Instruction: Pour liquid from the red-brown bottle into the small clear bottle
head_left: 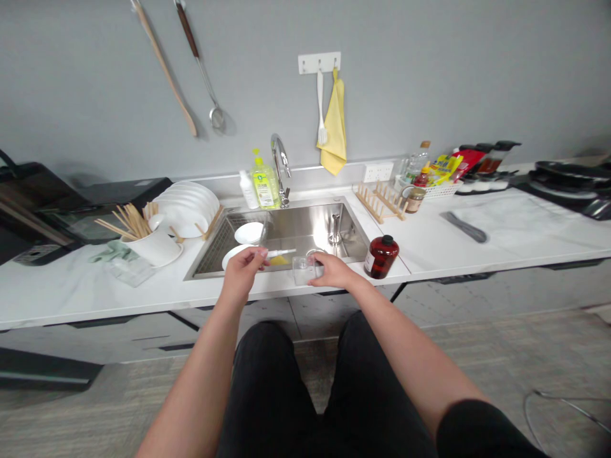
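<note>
Over the front edge of the sink, my left hand pinches a slim white stick-like tool; its narrow end points right, and its exact kind is unclear. My right hand is closed around the side of a small clear square container, held just right of and below the tool's tip. Whether anything is inside the container I cannot tell. On the counter to the right of that hand stands a dark red-brown bottle with a black cap. White bowls sit in the left part of the sink.
Behind the sink are a faucet and a yellow-green soap bottle. Leftward stand white plates and a white holder with chopsticks. A wooden rack, a jar and dark tongs-like utensil lie rightward.
</note>
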`<state>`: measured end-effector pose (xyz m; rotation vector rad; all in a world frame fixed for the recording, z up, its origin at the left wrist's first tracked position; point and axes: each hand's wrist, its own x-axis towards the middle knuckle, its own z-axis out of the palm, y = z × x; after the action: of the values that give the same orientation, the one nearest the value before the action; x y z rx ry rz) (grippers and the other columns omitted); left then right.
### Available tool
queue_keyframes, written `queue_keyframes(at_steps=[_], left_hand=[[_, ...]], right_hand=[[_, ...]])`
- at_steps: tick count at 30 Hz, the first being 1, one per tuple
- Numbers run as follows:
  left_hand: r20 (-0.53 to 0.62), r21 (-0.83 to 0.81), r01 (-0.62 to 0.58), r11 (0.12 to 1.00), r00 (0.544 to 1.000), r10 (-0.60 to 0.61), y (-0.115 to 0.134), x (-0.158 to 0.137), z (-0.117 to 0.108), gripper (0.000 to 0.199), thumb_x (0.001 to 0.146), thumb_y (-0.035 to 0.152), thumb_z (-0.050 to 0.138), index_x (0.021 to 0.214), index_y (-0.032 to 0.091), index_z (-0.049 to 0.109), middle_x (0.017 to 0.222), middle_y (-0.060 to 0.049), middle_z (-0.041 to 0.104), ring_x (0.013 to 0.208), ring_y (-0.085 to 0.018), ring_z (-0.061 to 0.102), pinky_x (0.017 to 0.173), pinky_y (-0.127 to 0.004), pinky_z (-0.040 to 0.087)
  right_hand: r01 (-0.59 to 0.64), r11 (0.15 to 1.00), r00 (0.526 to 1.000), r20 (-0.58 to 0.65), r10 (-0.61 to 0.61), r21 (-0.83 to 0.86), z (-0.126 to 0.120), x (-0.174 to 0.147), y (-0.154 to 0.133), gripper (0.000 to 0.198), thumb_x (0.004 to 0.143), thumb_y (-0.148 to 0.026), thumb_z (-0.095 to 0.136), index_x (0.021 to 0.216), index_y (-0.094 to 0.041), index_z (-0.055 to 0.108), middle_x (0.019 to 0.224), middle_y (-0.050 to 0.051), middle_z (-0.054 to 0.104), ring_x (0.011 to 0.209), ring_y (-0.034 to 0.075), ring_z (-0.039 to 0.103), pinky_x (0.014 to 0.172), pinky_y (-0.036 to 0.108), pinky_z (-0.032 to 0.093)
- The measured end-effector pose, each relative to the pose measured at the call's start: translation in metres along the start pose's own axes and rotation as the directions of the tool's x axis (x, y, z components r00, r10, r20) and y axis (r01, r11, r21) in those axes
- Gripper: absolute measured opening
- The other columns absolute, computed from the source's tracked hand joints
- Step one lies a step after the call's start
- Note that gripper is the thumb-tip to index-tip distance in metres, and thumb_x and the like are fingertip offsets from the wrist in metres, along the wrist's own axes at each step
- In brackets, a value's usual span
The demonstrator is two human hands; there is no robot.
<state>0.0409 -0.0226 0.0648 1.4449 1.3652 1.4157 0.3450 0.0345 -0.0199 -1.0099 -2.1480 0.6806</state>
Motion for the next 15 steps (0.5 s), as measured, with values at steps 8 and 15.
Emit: queue_keyframes(at_steps=[8, 15], left_hand=[[-0.238, -0.444, 0.157, 0.882, 0.929, -0.285, -0.056, -0.038, -0.083, 0.06, 0.063, 0.056, 0.104, 0.098, 0.022, 0.069, 0.086, -0.002, 0.079, 0.082, -0.019, 0.079, 0.079, -0.029, 0.06], [-0.57, -0.156, 0.233, 0.96, 0.773, -0.28, -0.083, -0.012, -0.208, 0.036, 0.078, 0.049, 0.09, 0.09, 0.02, 0.072, 0.085, -0.002, 0.076, 0.086, -0.022, 0.075, 0.076, -0.028, 0.056]], right_hand=[[0.005, 1.0, 1.0, -0.002, -0.005, -0.009, 0.002, 0.002, 0.001, 0.051, 0.076, -0.041, 0.097, 0.118, -0.023, 0.075, 0.119, 0.006, 0.079, 0.106, 0.031, 0.075, 0.096, 0.039, 0.057], [0.005, 1.0, 1.0, -0.006, -0.005, -0.009, 0.002, 0.002, -0.001, 0.049, 0.075, -0.041, 0.096, 0.115, -0.024, 0.073, 0.119, 0.007, 0.079, 0.108, 0.032, 0.075, 0.097, 0.041, 0.058]])
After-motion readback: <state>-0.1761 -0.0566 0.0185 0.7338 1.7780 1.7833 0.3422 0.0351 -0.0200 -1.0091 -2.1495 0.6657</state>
